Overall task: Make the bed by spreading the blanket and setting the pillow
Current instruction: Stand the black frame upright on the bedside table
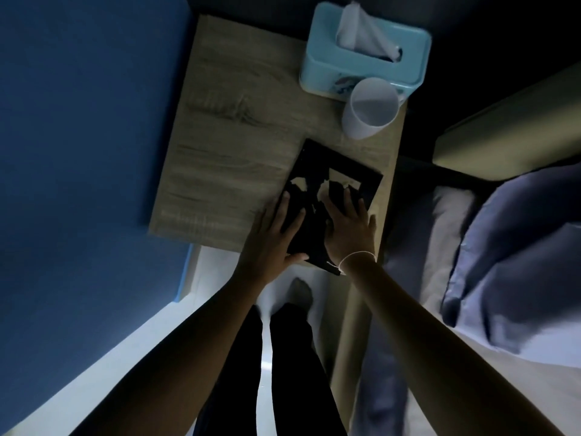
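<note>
Pillow [515, 262] is lying rumpled at the head of the bed [418, 247], right of frame, not being touched yet. Both hands are being pressed flat, fingers straight, on a dark book [336, 171] on the bedside table [226, 136]: left hand [270, 237], right hand [349, 228]. Book is overhanging the near edge, so it's probably being risked sliding off, or being nudged into the cup [367, 108] by the tissue box [364, 51].

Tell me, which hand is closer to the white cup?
Right. The right hand lies flat on the dark book, below the white cup. The left hand rests on the book's left edge, farther away.
</note>
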### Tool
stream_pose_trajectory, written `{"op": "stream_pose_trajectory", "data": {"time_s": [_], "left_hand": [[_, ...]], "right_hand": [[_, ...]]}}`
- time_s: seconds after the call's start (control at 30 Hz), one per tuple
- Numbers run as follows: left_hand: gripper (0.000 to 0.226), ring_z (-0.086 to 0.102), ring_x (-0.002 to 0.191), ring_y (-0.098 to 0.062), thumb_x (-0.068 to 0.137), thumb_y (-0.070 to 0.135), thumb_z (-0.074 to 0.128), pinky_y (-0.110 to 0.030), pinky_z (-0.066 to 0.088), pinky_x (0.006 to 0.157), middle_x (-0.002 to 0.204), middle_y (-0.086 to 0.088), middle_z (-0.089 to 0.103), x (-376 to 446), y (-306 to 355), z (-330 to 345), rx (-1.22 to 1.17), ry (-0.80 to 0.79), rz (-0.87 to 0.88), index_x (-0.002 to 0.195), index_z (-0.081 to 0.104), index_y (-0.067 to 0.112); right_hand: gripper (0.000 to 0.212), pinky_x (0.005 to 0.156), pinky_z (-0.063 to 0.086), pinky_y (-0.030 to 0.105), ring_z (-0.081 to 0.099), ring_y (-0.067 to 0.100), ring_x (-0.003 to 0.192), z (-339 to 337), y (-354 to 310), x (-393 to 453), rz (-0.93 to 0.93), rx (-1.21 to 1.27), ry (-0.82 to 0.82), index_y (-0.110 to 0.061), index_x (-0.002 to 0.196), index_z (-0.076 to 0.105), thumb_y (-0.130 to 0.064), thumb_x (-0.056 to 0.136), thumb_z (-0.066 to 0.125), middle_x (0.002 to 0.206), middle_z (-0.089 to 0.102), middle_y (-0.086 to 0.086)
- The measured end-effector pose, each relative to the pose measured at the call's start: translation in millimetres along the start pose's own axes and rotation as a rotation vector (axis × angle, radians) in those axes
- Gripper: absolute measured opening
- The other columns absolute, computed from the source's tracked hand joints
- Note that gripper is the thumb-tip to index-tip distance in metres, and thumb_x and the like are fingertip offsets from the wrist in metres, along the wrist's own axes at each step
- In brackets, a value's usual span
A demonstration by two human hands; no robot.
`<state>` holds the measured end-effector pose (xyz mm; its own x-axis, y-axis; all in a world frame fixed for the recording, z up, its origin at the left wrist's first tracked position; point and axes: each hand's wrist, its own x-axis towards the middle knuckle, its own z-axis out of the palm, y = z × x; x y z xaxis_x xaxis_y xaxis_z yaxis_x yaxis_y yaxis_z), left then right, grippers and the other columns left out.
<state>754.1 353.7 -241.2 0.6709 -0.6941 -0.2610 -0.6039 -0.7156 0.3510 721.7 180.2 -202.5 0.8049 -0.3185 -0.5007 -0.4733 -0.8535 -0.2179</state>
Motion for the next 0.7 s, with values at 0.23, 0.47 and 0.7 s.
{"op": "stream_pose_trajectory", "data": {"time_s": [0.23,0.47,0.7], "left_hand": [[0.091,0.021,0.143,-0.034,0.077,0.067,0.049,-0.052,0.026,0.114,0.155,-0.018,0.022,4,-13,2,0.091,-0.001,0.165,0.148,0.027,0.016],[0.082,0.027,0.141,-0.033,0.082,0.058,0.057,-0.044,0.023,0.114,0.152,-0.02,0.029,-6,-22,7,0.201,0.06,0.308,0.147,0.03,0.015],[0.077,0.033,0.139,-0.032,0.08,0.046,0.066,-0.043,0.028,0.113,0.149,-0.019,0.035,-25,-30,12,0.308,0.063,0.326,0.145,0.035,0.017]], "right_hand": [[0.063,0.117,0.019,0.036,0.025,0.037,0.141,-5,3,12,-0.07,0.205,0.081,-0.025,0.138,0.049,-0.02,0.08,0.027,0.155,0.027,0.015],[0.064,0.12,0.016,0.033,0.023,0.032,0.144,-13,7,13,-0.109,0.27,0.007,-0.019,0.144,0.041,0.005,0.084,0.042,0.156,0.025,0.014],[0.056,0.119,0.019,0.033,0.025,0.027,0.144,-13,4,11,-0.164,0.235,-0.075,-0.013,0.142,0.043,0.003,0.089,0.045,0.156,0.026,0.009]]}}
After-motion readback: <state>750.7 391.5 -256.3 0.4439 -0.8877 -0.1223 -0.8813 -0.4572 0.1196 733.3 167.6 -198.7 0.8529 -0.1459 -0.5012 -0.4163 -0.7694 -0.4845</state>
